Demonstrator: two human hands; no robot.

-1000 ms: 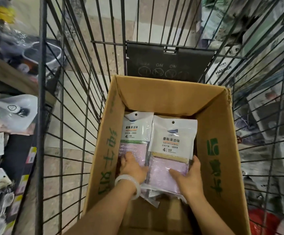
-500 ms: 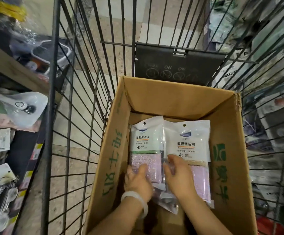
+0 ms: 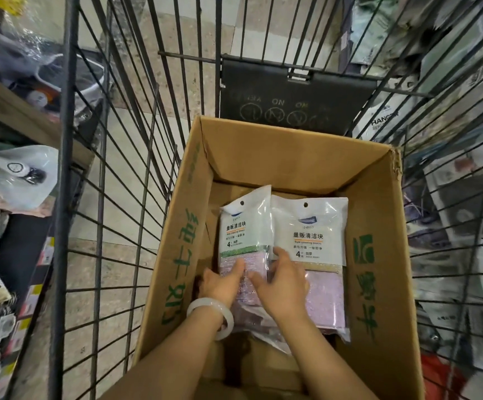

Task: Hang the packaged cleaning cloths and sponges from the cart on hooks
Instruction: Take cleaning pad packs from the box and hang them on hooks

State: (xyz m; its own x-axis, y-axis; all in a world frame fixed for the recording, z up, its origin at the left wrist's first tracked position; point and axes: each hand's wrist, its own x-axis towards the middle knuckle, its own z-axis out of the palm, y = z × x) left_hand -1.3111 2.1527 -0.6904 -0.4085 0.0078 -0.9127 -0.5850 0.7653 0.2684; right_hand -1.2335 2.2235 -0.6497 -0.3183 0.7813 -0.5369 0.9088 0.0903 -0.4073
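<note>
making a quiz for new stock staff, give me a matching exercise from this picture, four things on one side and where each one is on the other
Things:
1. left hand
2. right hand
3. bracelet
4. cardboard box

Places:
A. inside the wire cart
B. on the left wrist
C. on the left packet
D. where the left packet and right packet meet

Pairs: 1-C, 2-D, 3-B, 4-A

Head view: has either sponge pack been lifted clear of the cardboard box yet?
No, both sponge packs lie inside the cardboard box, with the hands on their lower ends.
</note>
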